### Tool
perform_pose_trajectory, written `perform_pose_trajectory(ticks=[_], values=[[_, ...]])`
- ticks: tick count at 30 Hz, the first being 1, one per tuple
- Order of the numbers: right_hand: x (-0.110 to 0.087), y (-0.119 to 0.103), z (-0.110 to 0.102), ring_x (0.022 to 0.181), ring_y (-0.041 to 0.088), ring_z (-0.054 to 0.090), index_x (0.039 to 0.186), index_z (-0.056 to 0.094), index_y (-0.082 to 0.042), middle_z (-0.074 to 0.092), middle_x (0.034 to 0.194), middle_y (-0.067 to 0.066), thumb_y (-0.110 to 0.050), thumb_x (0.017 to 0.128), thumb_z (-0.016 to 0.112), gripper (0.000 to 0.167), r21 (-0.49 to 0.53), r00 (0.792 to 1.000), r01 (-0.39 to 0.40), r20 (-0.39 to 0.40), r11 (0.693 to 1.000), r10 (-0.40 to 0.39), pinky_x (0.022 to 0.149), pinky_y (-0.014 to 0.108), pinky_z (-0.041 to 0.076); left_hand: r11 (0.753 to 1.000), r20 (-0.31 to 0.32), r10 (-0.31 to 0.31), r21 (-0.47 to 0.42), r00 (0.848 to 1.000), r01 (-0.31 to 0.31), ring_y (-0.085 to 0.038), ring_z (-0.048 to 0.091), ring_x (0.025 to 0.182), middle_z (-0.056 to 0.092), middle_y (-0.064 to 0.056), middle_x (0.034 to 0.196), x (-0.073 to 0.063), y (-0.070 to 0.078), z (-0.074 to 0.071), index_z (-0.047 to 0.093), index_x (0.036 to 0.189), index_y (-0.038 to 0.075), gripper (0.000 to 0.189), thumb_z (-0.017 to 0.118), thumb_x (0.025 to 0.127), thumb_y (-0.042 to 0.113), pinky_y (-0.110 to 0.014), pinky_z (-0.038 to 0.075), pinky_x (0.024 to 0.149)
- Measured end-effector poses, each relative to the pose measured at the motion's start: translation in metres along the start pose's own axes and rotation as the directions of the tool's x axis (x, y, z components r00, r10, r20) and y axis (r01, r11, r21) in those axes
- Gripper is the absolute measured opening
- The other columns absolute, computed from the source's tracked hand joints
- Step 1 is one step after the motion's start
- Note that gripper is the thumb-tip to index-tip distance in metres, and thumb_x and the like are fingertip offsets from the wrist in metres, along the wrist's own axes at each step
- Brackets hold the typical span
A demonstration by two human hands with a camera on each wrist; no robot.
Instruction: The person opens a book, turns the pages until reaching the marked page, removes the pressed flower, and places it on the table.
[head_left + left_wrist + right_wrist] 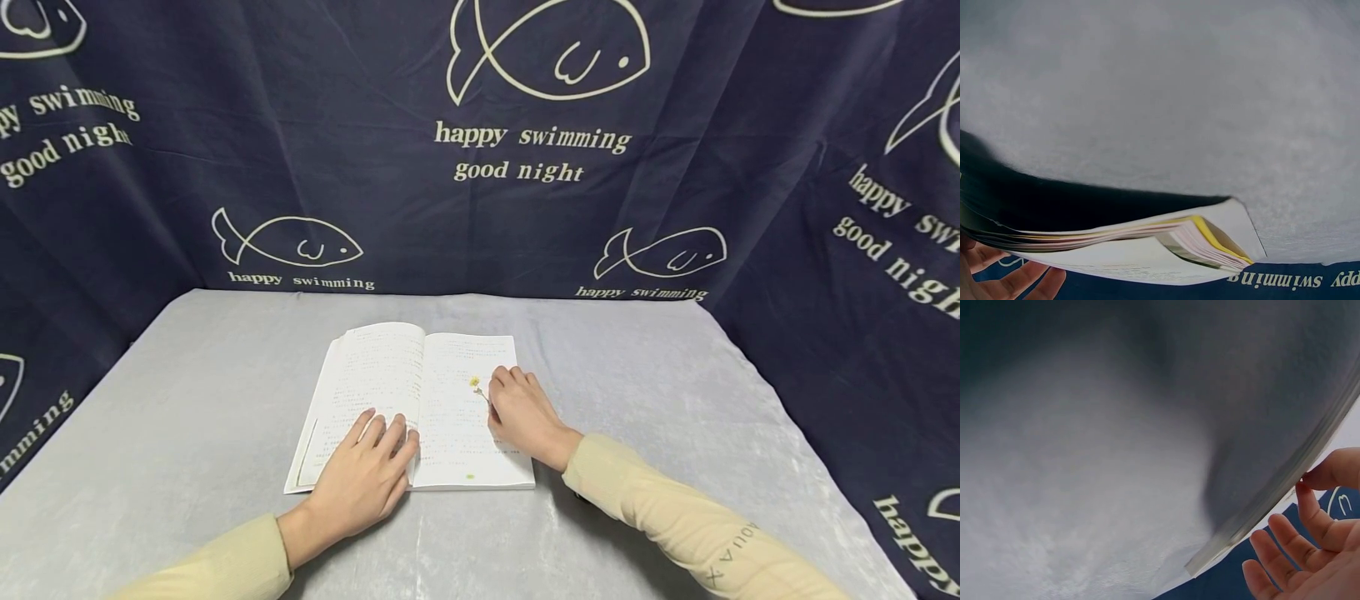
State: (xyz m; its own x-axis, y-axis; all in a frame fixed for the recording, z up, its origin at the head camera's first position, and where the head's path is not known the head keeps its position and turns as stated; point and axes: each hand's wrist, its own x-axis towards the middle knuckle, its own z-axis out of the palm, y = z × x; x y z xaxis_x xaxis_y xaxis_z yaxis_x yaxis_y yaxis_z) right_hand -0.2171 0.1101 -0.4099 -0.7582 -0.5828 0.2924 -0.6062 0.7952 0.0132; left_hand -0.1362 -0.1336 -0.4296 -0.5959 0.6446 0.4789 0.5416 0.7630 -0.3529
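An open book [457, 433] with printed white pages lies on the table. My left hand [360, 475] rests on its lower left page beside the fold, fingers spread. In the left wrist view, the page edges [1116, 240] fan out near the fingers [1013, 284]. Over the right page, my right hand [528, 417] pinches the thin stem of a small yellow flower [475, 382], whose bloom points up and left. The right wrist view has the thumb and index finger [1312, 509] together at the book's edge; the bloom is hidden there.
A grey-white cloth [637, 375] covers the table and spreads around the book. Dark blue curtains [405, 208] with white fish and lettering stand along the back and both sides. A small green mark [470, 477] is low on the right page.
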Motion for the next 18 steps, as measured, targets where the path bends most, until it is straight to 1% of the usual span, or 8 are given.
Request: perform_pose_trajectory(ticks=[5, 9, 13, 18], values=[[0.0012, -0.0014, -0.0008, 0.071, 0.019, 0.044, 0.068, 0.054, -0.010, 0.051, 0.080, 0.003, -0.011, 0.074, 0.064, 0.012, -0.010, 1.000, -0.015, 0.004, 1.000, 0.015, 0.061, 0.028, 0.034, 1.000, 0.004, 0.002, 0.006, 1.000, -0.002, -0.031, 0.050, 0.093, 0.054, -0.013, 0.107, -0.0001, -0.0004, -0.0003, 0.054, 0.108, 0.009, 0.047, 0.014, 0.091, 0.027, -0.047, 0.037, 0.096], [0.0020, -0.0025, -0.0007, 0.070, 0.019, 0.044, 0.070, 0.056, -0.007, 0.050, 0.079, 0.004, -0.011, 0.073, 0.066, 0.010, -0.038, 1.000, -0.015, 0.003, 0.999, 0.015, 0.060, 0.028, 0.035, 1.000, -0.007, 0.009, 0.010, 1.000, -0.009, -0.031, 0.050, 0.091, 0.054, -0.014, 0.107, 0.0000, -0.0003, -0.0004, 0.054, 0.107, 0.008, 0.044, 0.018, 0.090, 0.027, -0.046, 0.038, 0.095], [0.0029, -0.0033, -0.0002, 0.070, 0.019, 0.044, 0.073, 0.059, -0.004, 0.050, 0.079, 0.005, -0.011, 0.072, 0.067, 0.011, -0.065, 1.000, -0.015, 0.014, 0.998, 0.016, 0.059, 0.027, 0.034, 1.000, -0.019, 0.013, 0.006, 1.000, -0.013, -0.031, 0.050, 0.091, 0.054, -0.014, 0.106, 0.0001, -0.0002, -0.0002, 0.054, 0.107, 0.008, 0.041, 0.023, 0.088, 0.027, -0.046, 0.038, 0.095], [0.0034, -0.0041, -0.0002, 0.070, 0.019, 0.042, 0.080, 0.061, -0.001, 0.048, 0.080, 0.005, -0.012, 0.071, 0.069, 0.017, -0.080, 0.999, -0.016, 0.029, 0.997, 0.018, 0.059, 0.026, 0.034, 1.000, -0.023, 0.012, 0.008, 1.000, -0.011, -0.031, 0.050, 0.090, 0.055, -0.014, 0.106, -0.0002, -0.0002, 0.0003, 0.054, 0.107, 0.008, 0.041, 0.022, 0.088, 0.027, -0.046, 0.038, 0.095]])
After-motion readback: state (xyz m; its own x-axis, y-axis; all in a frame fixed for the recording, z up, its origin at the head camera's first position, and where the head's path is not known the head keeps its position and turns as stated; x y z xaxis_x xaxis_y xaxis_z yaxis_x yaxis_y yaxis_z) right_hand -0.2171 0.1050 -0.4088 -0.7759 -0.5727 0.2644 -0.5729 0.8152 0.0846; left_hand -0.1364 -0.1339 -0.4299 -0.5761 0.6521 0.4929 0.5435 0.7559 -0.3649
